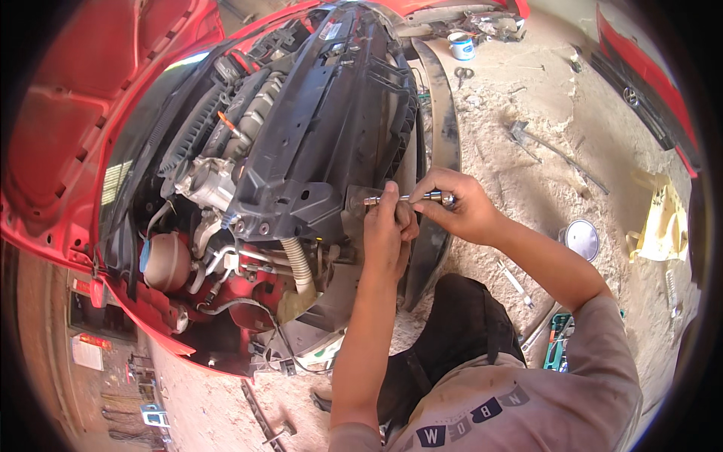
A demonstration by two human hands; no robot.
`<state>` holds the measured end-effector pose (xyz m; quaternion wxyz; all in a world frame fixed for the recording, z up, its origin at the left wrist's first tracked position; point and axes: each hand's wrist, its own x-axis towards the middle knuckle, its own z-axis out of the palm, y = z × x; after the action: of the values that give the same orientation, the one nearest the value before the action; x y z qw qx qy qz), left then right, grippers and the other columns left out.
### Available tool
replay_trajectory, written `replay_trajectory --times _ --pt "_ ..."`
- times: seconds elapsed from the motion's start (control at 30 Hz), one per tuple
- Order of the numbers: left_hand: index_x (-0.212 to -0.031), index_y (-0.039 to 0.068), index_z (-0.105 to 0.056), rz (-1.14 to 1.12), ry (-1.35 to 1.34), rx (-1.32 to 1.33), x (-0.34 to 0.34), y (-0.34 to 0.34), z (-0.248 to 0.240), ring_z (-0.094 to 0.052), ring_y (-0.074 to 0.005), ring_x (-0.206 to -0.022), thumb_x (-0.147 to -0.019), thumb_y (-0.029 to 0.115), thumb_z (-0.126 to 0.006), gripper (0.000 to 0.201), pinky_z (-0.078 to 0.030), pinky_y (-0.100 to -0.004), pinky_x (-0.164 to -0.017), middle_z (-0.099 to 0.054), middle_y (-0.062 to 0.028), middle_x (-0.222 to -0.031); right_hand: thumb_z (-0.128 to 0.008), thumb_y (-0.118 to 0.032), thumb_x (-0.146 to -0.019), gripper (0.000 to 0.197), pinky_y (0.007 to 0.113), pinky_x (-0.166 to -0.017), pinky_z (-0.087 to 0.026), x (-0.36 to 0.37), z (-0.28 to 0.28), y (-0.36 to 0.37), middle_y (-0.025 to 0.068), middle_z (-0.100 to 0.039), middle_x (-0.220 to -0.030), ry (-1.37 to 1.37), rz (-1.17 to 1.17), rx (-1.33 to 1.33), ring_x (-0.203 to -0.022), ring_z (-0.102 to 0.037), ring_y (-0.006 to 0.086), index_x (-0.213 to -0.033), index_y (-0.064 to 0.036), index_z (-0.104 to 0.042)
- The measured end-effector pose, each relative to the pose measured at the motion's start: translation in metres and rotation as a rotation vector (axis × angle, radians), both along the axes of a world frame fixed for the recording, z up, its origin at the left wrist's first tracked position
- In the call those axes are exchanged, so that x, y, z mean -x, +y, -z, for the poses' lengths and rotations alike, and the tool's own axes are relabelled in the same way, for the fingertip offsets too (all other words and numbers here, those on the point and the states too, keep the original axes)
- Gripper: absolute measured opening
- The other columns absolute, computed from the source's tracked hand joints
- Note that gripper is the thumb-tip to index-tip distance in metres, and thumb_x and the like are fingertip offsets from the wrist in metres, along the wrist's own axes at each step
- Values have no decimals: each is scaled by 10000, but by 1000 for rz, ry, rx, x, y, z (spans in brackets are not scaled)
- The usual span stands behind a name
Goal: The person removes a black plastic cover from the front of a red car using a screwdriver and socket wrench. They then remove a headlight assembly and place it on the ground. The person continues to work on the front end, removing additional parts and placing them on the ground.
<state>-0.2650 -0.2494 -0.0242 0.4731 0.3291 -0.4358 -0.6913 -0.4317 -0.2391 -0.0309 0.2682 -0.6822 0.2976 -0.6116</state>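
Both my hands are on a short chrome socket extension bar (435,197), held level at the front corner of a red car's open engine bay. My left hand (390,224) closes round its left part, thumb up along the metal. The fingers of my right hand (465,209) pinch its right end. A shiny tip shows just left of my left thumb. Beside it is the black front panel (301,162) over the radiator area. Whether the tip touches the panel I cannot tell. My fingers hide the bar's middle.
A coolant tank (167,261) and a ribbed hose (297,264) sit in the engine bay. The raised red hood (64,128) is at the left. On the dusty floor lie a hammer (553,151), a round tin (581,239), a yellow bag (663,222) and a green tool case (558,343).
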Motion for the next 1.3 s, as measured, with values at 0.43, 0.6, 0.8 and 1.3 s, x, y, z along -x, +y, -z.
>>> replay_trajectory --times 0.43,0.6,0.8,1.3 --pt "-713 113 -471 -30 -22 -67 6 -4 3 -386 -101 -555 -1010 347 -546 385 -316 -262 -528 -404 26 -617 -711 -107 -884 142 330 -707 -518 2 -1 0 114 -654 -791 51 5 -28 -724 -644 186 -931 7 -641" --pt "-716 114 -472 -63 54 -26 11 -3 0 -375 -97 -549 -1013 325 -538 370 -319 -263 -530 -393 27 -611 -715 -103 -880 143 318 -718 -511 6 -14 -1 93 -634 -790 57 -81 -492 -762 -644 182 -941 2 -640" --pt "-790 105 -509 28 -5 -56 -1 -9 9 -414 -88 -633 -998 287 -571 283 -342 -258 -580 -426 33 -684 -712 -140 -907 195 303 -678 -489 5 -11 2 117 -646 -825 166 13 -218 -768 -619 116 -881 35 -630" --pt "-600 101 -532 -39 -10 16 8 -5 9 -366 -45 -522 -993 351 -566 467 -263 -232 -508 -450 44 -587 -734 5 -835 128 236 -696 -449 5 -2 -3 18 -607 -830 203 52 -199 -768 -558 80 -898 -23 -626"
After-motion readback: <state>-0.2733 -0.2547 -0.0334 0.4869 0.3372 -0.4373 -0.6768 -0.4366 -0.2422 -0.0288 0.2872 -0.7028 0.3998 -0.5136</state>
